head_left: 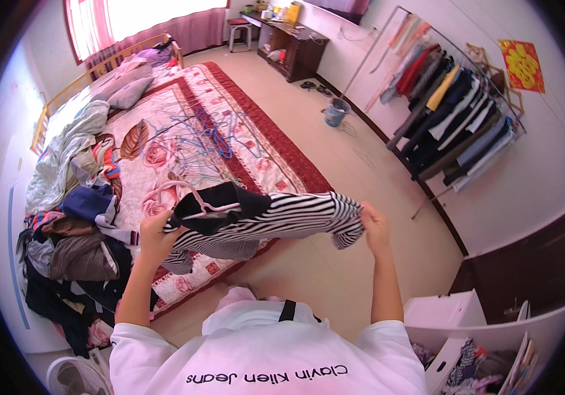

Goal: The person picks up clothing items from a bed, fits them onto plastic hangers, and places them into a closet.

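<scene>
A black-and-white striped shirt [295, 216] with a black upper part is stretched between my hands, above the near edge of the bed. My left hand [158, 236] is closed on the black part at its left side. Out to the right, my right hand [374, 228] pinches the striped sleeve, which hangs bunched below the fingers. A pale pink clothes hanger [198, 200] sits at the neck opening, its hook pointing up and left. Whether the hanger's arms reach inside both shoulders is hidden by the cloth.
The bed [276, 141] carries a tangle of blue and green hangers [213, 135]. A heap of clothes [84, 257] lies along its left side. To the right stand a loaded clothes rack [453, 105], a bucket [336, 113] and open storage with clothes [477, 368]. A desk [292, 46] is at the back.
</scene>
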Available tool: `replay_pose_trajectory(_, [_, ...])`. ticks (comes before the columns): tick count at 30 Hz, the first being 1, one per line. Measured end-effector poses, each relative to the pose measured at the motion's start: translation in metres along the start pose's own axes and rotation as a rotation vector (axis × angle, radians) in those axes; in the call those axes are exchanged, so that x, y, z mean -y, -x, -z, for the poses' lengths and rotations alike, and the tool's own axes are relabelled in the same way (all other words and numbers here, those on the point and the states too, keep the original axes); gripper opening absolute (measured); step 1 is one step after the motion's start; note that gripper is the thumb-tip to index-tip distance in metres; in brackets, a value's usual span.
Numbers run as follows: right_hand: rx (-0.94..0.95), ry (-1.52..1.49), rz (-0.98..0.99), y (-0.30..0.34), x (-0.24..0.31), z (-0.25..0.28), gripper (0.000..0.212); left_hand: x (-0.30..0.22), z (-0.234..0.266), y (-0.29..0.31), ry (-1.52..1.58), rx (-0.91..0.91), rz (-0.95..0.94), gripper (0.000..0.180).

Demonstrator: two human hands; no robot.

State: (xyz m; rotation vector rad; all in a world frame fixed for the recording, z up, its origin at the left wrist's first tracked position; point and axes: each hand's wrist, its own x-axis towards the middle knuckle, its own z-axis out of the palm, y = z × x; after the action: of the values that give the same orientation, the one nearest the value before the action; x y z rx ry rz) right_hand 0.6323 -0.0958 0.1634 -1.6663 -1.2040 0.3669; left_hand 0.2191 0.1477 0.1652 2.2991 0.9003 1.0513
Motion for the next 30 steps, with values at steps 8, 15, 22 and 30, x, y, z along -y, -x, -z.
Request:
replay_pose_trajectory(8, [-0.233, 0.071, -0.163, 0.107, -0.009, 0.085, 0.029, -0.082, -0.060, 0.012, 0.161, 0.216, -0.357, 0.029])
replay_pose_trajectory(15, [-0.289, 0.049, -0.037, 0.188, 0.051, 0.099, 0.034, -0.141, -0.134, 0.027, 0.208, 0.322, -0.400, 0.027])
replay_pose_trajectory(22, [-0.201, 0.527, -0.210, 0.264, 0.057, 0.100, 0.025, -0.206, -0.182, 0.039, 0.246, 0.390, -0.604, 0.031])
replay_pose_trajectory(30, [0.019, -0.018, -0.648, 0.351, 0.032, 0.091, 0.033, -0.260, -0.231, 0.064, 0.389, 0.426, -0.805, 0.031])
